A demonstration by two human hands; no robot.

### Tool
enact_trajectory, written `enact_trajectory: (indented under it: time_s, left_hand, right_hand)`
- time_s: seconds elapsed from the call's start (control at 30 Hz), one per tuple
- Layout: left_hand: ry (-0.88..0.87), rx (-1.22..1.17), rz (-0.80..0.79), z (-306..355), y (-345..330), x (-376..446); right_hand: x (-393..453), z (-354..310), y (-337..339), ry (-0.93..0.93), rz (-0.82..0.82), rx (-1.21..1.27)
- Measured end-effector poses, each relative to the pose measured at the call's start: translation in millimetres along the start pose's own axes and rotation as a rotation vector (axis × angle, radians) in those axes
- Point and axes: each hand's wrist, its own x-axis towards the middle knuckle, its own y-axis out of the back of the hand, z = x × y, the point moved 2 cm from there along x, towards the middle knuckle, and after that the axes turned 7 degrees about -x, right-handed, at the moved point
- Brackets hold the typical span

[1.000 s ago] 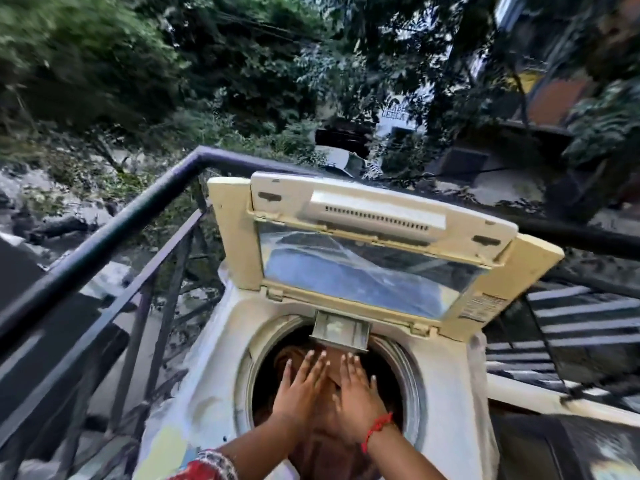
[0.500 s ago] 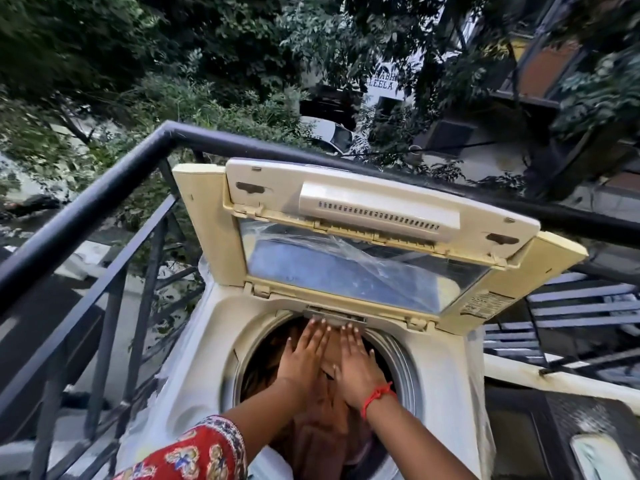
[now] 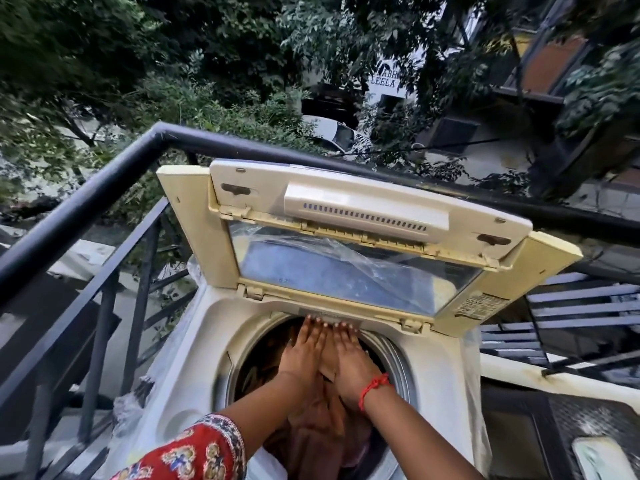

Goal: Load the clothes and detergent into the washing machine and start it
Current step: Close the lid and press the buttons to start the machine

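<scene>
Both hands flat, fingers straight, side by side: left hand [image 3: 304, 355] & right hand [image 3: 349, 362] press brown clothes [image 3: 318, 441] under palms into washing machine [image 3: 204, 348] drum; lid [image 3: 346, 244] up beyond fingertips. Loading looks abt done; detergent not in view, lid close & start left.

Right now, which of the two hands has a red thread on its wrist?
The right hand; a red thread circles its wrist. The left hand beside it has a bare wrist.
</scene>
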Motion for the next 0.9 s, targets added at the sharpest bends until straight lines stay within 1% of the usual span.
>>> enact_trajectory:
  time_s: [0.1,0.13,0.23,0.3,0.37,0.43,0.47,0.57,0.63,0.7,0.77,0.83,0.9]
  left_hand:
    - [-0.001,-0.037,-0.003,1,9,-9]
    - [-0.008,-0.045,-0.005,2,13,-12]
    - [-0.032,-0.103,0.047,0,29,-22]
    - [-0.050,-0.155,0.102,1,47,-34]
    - [-0.076,-0.242,0.179,5,73,-50]
    - [-0.105,-0.275,0.342,13,109,-76]
    - [-0.128,-0.269,0.450,18,127,-89]
    - [-0.253,-0.327,0.869,31,179,-130]
    - [-0.357,-0.358,1.125,36,208,-149]
    - [-0.443,-0.337,1.267,41,236,-160]
    - [-0.462,-0.272,1.307,42,261,-160]
    - [-0.421,-0.227,1.237,41,281,-149]
    - [-0.331,-0.190,1.068,36,292,-135]
  right_hand:
    - [-25,-14,35,0.133,0.074,-0.003]
    - [-34,-16,48,0.137,0.124,0.010]
    - [-45,-11,69,0.067,0.307,0.129]
    - [-50,-7,79,0.039,0.399,0.101]
    - [-60,-11,100,0.020,0.550,0.067]
    - [-81,-21,128,0.044,0.793,0.054]
    - [-92,-26,141,0.070,0.918,0.051]
    - [-130,-43,182,0.204,1.262,0.026]
    - [-150,-51,209,0.275,1.387,-0.042]
    - [-157,-52,231,0.225,1.410,-0.102]
    - [-151,-46,247,0.115,1.314,-0.137]
    - [-138,-34,259,0.010,1.124,-0.129]
    - [-127,-22,263,-0.068,0.923,-0.107]
